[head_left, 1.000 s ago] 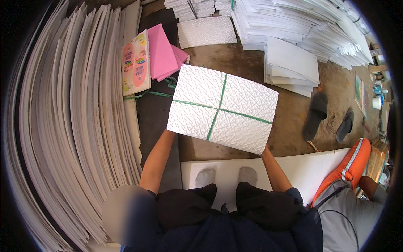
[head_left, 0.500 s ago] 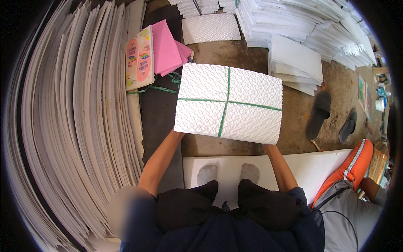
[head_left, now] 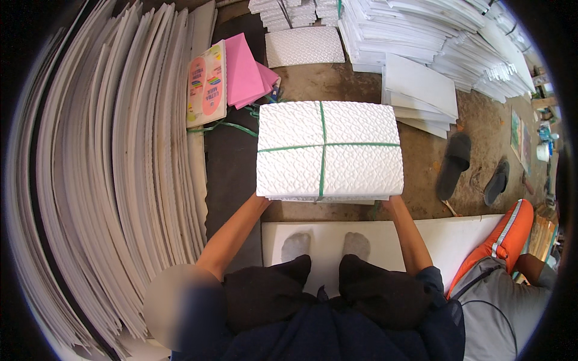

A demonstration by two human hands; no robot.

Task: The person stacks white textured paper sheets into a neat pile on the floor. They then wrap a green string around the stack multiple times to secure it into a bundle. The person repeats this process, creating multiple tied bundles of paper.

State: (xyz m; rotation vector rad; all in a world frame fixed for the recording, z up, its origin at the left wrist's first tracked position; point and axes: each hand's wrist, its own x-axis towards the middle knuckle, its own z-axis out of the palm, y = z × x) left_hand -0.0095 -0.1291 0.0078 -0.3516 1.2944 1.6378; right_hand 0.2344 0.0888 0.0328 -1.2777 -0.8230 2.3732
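Note:
A bundle of white textured foam sheets, tied crosswise with green string, is held out in front of my knees. My left hand grips it at the near left corner, and my right hand at the near right corner. The bundle covers the fingers of both hands. Edges of more white sheets show below its top sheet on the near side. Loose green string lies just past its left side, by pink sheets and a printed card.
Tall rows of upright sheets fill the left. White stacks and leaning boards stand at the far right. Dark slippers lie on the floor. At right, a person in orange and grey sits close by.
The bundle has turned slightly, so it sits squarer to me, and its near edge has tilted up, showing the sheets beneath. Both hands keep hold of it.

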